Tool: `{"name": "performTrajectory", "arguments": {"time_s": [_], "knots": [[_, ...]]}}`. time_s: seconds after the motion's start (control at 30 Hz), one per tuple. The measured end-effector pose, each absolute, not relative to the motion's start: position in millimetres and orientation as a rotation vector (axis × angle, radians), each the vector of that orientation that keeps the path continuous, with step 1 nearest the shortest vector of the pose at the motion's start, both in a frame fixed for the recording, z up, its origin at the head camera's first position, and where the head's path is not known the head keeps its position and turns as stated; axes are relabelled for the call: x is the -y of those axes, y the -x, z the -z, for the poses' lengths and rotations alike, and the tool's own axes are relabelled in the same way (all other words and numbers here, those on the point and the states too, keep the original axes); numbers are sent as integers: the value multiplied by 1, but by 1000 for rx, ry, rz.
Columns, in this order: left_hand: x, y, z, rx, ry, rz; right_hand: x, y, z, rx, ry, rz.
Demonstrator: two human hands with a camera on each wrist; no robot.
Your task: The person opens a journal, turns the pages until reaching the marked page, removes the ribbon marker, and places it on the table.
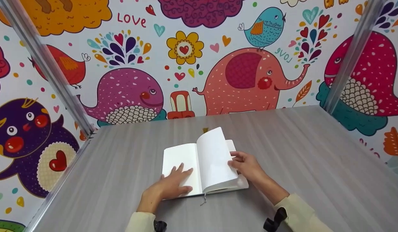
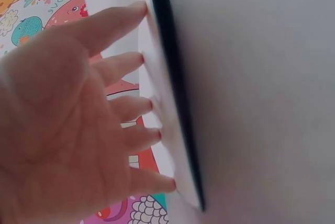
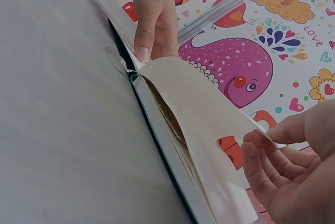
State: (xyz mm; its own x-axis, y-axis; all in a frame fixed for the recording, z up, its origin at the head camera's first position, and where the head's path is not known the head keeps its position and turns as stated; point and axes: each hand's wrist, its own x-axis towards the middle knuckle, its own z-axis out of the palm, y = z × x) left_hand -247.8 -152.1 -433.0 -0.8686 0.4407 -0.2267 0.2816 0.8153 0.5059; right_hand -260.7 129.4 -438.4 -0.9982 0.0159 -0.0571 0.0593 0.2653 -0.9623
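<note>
pressing flat left hand [image 1: 171, 187] on open book [image 1: 183, 161], right hand [image 3: 290, 166] pinching lifted page [image 3: 204, 114], pinch clearest at right wrist

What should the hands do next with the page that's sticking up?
Probably the right hand should carry the lifted page over to the left side and lay it flat. That page stands curved above the open book, pinched at its edge, while the left hand presses flat on the left page, holding the book down.

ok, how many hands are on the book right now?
2. The left hand rests flat on the left page of the open book. The right hand holds the edge of the lifted page on the right side.
</note>
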Motion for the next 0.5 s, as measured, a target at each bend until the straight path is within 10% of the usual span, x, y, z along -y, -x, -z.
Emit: {"name": "performTrajectory", "arguments": {"time_s": [0.5], "knots": [[169, 242, 435, -2733, -523, -683, -114, 258, 428, -2415, 292, 1922]]}}
